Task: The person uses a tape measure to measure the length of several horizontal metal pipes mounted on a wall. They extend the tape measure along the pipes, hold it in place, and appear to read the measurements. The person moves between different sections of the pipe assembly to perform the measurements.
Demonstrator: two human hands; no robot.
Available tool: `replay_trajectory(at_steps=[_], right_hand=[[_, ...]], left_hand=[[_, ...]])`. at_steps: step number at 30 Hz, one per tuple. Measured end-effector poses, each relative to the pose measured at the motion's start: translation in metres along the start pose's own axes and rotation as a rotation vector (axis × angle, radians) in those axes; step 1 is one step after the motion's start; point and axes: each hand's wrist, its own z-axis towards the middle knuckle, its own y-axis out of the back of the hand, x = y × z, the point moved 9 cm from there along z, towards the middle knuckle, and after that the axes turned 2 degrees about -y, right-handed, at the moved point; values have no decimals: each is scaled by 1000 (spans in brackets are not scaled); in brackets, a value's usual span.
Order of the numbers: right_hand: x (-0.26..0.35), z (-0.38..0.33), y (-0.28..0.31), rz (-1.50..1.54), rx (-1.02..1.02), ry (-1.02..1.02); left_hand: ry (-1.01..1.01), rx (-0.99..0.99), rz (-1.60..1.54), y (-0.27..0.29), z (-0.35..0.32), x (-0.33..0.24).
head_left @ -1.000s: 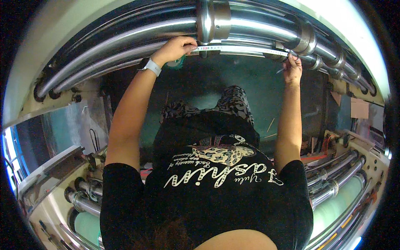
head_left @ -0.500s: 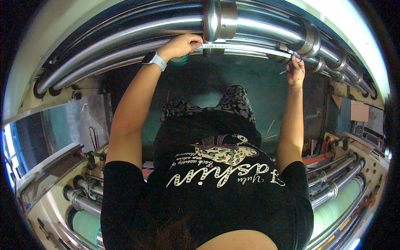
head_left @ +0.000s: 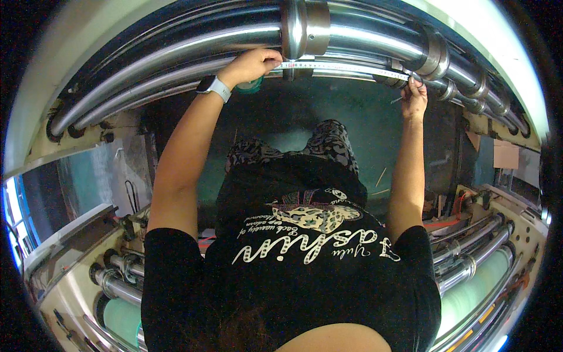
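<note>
A white measuring tape [head_left: 346,68] is stretched nearly level along the lower shaft of the machine in front of me. My left hand [head_left: 251,67] is closed, its thumb and fingers pinching the tape at its left end. Under that hand a green round object [head_left: 249,87] partly shows; the hand hides most of it. At the tape's right end, my right hand [head_left: 415,98] grips it with bent fingers. Something thin and dark sticks out from the right hand, too small to make out.
Long polished steel shafts [head_left: 375,38] with thick collars [head_left: 437,56] run across the machine just beyond my hands. Behind me on both sides are more steel rollers [head_left: 123,287] and pale green rolls [head_left: 475,293]. A brown cardboard piece [head_left: 505,156] is at the right.
The left hand and the tape's left end have shifted slightly left, and the right hand has barely moved. The tape remains stretched between them.
</note>
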Motion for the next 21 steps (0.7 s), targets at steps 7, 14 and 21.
replay_trajectory(at_steps=[7, 14, 21], right_hand=[[3, -5, -7, -39, -43, 39], [25, 8, 37, -126, -42, 270], [26, -14, 3, -2, -194, 97]], left_hand=[[13, -34, 24, 1, -2, 3], [-49, -8, 217, 2, 23, -29], [57, 15, 389, 9, 20, 20]])
